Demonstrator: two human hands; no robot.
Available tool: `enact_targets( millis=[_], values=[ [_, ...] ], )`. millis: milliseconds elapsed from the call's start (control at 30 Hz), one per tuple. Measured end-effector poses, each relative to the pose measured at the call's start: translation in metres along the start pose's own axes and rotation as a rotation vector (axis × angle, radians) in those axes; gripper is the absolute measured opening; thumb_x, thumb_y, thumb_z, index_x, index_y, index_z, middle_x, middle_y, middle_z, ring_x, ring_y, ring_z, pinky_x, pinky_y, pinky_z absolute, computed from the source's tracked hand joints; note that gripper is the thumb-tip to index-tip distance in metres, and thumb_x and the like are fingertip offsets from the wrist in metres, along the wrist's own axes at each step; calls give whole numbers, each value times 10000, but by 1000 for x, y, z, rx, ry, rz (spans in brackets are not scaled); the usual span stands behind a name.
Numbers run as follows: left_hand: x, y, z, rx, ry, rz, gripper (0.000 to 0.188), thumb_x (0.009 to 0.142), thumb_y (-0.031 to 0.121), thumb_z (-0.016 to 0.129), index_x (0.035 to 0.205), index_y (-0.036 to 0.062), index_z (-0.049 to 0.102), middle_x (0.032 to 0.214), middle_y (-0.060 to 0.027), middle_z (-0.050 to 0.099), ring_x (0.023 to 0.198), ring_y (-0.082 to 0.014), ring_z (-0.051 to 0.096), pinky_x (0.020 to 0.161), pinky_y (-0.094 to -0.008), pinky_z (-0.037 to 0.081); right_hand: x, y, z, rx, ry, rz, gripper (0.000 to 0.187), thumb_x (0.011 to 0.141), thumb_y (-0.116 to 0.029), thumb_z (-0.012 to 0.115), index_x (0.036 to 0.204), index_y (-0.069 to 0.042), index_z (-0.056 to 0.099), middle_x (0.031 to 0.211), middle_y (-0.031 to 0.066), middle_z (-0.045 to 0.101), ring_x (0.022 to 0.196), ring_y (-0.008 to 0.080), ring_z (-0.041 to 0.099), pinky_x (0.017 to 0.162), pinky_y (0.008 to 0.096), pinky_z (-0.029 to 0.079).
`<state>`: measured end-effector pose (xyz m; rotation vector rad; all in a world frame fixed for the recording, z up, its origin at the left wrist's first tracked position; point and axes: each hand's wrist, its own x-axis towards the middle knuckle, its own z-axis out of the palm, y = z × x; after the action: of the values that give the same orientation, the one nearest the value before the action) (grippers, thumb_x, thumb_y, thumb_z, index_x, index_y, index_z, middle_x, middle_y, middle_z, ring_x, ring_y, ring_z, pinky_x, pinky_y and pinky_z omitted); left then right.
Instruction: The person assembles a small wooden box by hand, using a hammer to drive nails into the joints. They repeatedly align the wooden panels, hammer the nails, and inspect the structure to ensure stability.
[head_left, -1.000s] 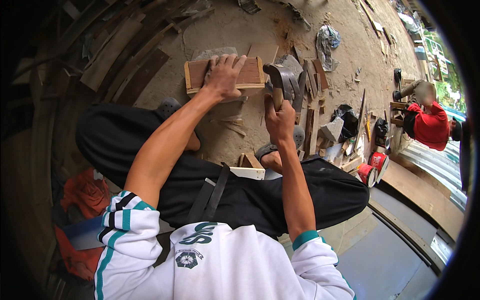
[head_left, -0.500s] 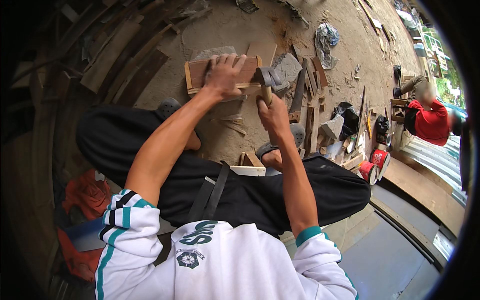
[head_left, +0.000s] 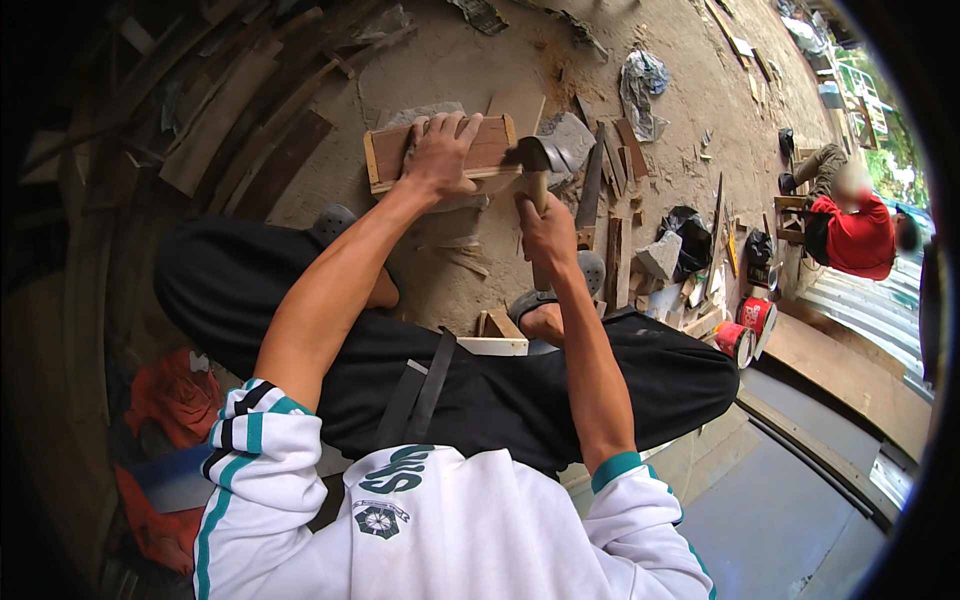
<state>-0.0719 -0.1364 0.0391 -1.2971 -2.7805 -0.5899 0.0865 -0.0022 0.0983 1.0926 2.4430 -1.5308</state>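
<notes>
L of the handsaw (head_left: 592, 188), a wooden box (head_left: 488, 143) w/ pale end strips lies under the L hand (head_left: 438, 158), clamped across its top from far edge to near. Just L of the handsaw, the R hand (head_left: 550, 232) is wrapped tight round a hammer (head_left: 537, 186); far R of the handsaw sits a co-worker in red (head_left: 866, 238).

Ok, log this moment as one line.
left hand: on box-like wooden piece | right hand: gripping hammer | hammer head: beside piece's right end, contact unclear | nearby: handsaw, right of hammer
</notes>
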Motion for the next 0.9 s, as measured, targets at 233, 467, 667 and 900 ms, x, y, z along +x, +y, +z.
enact_targets(
  millis=[233, 467, 667, 900],
  values=[
    [-3, -2, 3, 105, 68, 67, 1132, 524, 509, 850, 1443, 46, 381, 1323, -158, 463, 1275, -317, 422, 1089, -504, 272, 14, 53, 1, 227, 143, 70, 300, 945, -325, 626, 858, -44, 567, 545, 17, 496, 405, 135, 514, 374, 312, 409],
    [-7, -28, -39, 9, -146, 133, 1312, 560, 710, 776, 1518, 10, 216, 1535, -246, 255, 1432, -396, 242, 1165, -541, 187, 21, 165, 38, 39, 75, 430, 407, 894, -359, 642, 771, 27, 604, 607, 119, 609, 484, 252, 628, 449, 387, 487],
    [-48, -90, -93, 143, -252, 275, 1368, 543, 730, 769, 1531, 14, 151, 1525, -246, 266, 1420, -377, 274, 1160, -538, 213, 3, 183, 63, -82, -88, 550, 438, 864, -323, 644, 844, 114, 658, 682, 181, 653, 536, 292, 652, 483, 412, 495],
    [-55, -94, -73, -125, -172, 159, 1097, 567, 394, 865, 1453, 24, 333, 1358, -194, 459, 1234, -366, 493, 1036, -429, 430, 29, 205, 68, 36, -179, 600, 384, 855, -300, 675, 796, 76, 628, 666, 139, 614, 506, 276, 609, 440, 407, 463]
  ],
)
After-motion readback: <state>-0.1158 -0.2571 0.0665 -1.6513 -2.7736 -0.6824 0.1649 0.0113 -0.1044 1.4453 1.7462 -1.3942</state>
